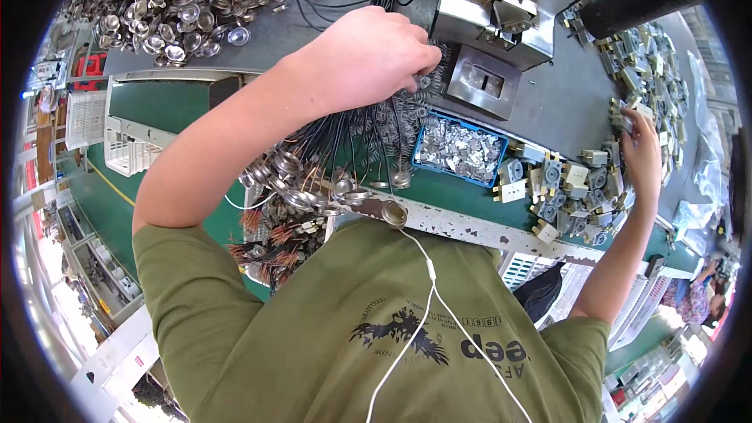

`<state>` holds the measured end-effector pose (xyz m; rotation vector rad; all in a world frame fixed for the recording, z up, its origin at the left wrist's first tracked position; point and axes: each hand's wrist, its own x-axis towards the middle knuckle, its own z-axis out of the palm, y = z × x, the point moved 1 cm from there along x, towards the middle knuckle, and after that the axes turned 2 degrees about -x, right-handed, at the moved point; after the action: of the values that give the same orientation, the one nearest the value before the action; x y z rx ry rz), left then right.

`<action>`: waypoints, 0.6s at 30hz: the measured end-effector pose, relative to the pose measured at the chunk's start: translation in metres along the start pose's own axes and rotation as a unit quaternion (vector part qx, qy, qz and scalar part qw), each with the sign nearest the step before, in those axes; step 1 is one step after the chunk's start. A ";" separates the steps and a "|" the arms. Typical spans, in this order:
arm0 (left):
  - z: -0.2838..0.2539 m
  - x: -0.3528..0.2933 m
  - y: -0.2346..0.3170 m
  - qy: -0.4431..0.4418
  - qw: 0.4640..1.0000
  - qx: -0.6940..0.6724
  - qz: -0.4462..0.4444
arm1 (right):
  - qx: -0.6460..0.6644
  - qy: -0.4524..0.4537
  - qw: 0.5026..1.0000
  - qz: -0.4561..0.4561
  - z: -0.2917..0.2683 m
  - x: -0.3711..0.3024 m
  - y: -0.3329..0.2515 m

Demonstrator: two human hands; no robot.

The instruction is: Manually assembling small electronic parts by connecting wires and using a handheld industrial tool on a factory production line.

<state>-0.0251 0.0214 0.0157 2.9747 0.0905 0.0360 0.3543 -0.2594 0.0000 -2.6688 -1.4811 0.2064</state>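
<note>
Small boxy blocks (666, 82) lie heaped on the tabletop's (560, 113) right side; there the right hand (642, 141), half open, has fingertips at one, though I can't tell if it grips. The left hand (364, 59) curls over loose springs (427, 102), its contents hidden from me. Nearby sit a slotted metal block (470, 77) and a blue-rimmed tray (500, 160) of metal clips.
</note>
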 end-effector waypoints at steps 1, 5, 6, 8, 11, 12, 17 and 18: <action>0.003 0.002 0.000 -0.005 1.000 0.027 0.013 | -0.011 0.020 1.000 -0.006 0.003 0.000 0.001; -0.003 0.000 0.000 0.004 0.999 0.025 0.030 | -0.011 0.066 0.998 0.012 0.005 -0.007 -0.011; -0.010 -0.002 -0.001 0.003 0.999 -0.036 -0.003 | -0.001 0.088 0.995 0.036 0.004 -0.010 -0.013; -0.018 -0.002 -0.002 0.005 0.995 -0.096 -0.035 | 0.002 0.094 0.995 0.034 0.003 -0.014 -0.014; -0.019 0.001 -0.006 0.002 0.986 -0.155 -0.057 | 0.087 0.193 0.977 -0.011 0.001 -0.024 -0.027; -0.016 0.002 -0.008 0.023 0.984 -0.173 -0.034 | 0.087 0.194 0.977 -0.010 0.002 -0.025 -0.036; -0.013 0.003 -0.004 0.060 0.974 -0.218 -0.003 | 0.480 0.039 0.874 -0.064 0.000 -0.040 -0.133; -0.013 0.006 -0.004 0.063 0.973 -0.221 0.003 | 0.492 0.031 0.866 -0.079 0.001 -0.040 -0.145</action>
<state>-0.0199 0.0279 0.0279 2.5255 0.0783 0.2151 0.2116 -0.2169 0.0222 -1.7018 -1.1037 0.6488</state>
